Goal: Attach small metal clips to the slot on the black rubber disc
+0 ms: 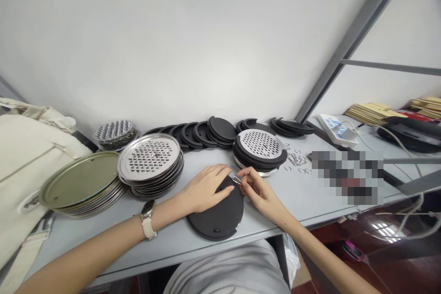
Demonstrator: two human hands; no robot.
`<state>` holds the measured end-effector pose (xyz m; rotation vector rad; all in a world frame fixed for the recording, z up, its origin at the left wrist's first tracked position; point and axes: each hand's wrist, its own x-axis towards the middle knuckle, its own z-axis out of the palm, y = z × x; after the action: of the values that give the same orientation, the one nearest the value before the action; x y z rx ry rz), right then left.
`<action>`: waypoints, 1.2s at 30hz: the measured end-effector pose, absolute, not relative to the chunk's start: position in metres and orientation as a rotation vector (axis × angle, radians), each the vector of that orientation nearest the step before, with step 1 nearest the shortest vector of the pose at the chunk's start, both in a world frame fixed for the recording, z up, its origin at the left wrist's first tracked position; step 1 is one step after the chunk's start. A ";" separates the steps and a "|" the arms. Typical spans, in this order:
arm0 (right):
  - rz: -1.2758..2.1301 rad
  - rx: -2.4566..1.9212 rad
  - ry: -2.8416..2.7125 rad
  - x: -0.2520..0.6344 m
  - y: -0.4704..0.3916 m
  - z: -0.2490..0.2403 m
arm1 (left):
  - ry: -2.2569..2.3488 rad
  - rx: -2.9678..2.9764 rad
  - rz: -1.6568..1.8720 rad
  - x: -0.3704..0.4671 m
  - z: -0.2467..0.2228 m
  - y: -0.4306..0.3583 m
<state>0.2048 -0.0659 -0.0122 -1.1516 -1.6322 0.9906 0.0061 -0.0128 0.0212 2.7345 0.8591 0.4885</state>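
A round black disc [220, 216] lies on the grey table near its front edge. My left hand [206, 188] rests palm down across the disc's upper left part, fingers apart. At the disc's upper right, my right hand [258, 190] pinches a small metal wire ring [236, 180] between thumb and fingers. Behind my right hand stands a stack of black discs topped by a perforated metal grater plate [261, 143]. More loose metal rings [296, 160] lie to the right of that stack.
Grater plates [149, 156] and olive-topped round trays [81, 181] are stacked at left, beside a cream bag [27, 161]. Black discs [222, 129] line the wall. A power strip [336, 131] lies at right, near a grey metal post [351, 41].
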 end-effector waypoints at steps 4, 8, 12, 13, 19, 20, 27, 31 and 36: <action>0.986 -1.187 -1.639 0.204 -0.064 -0.012 | 0.896 2.757 0.533 0.007 0.022 -0.013; 0.957 -1.216 -1.683 0.204 -0.060 -0.013 | 0.971 2.762 0.519 0.008 0.020 -0.014; 0.908 -1.231 -1.691 0.202 -0.056 -0.012 | 1.008 2.864 0.462 0.008 0.022 -0.015; 0.887 -1.234 -1.694 0.200 -0.054 -0.012 | 1.014 2.896 0.439 0.008 0.022 -0.016; 0.815 -1.244 -1.714 0.196 -0.049 -0.009 | 1.035 2.924 0.453 0.008 0.021 -0.017; 0.821 -1.246 -1.713 0.195 -0.048 -0.008 | 1.040 2.920 0.456 0.008 0.020 -0.017; 0.720 -1.258 -1.743 0.191 -0.043 -0.010 | 1.053 2.902 0.465 0.008 0.020 -0.017; 0.723 -1.253 -1.736 0.191 -0.043 -0.011 | 1.062 2.899 0.453 0.008 0.021 -0.017; 0.743 -1.258 -1.724 0.193 -0.047 -0.012 | 1.057 2.896 0.415 0.009 0.019 -0.015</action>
<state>0.1932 -0.0473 -0.0116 -1.2583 -1.7242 0.7433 0.0085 -0.0150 0.0186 2.8960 1.0570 0.4148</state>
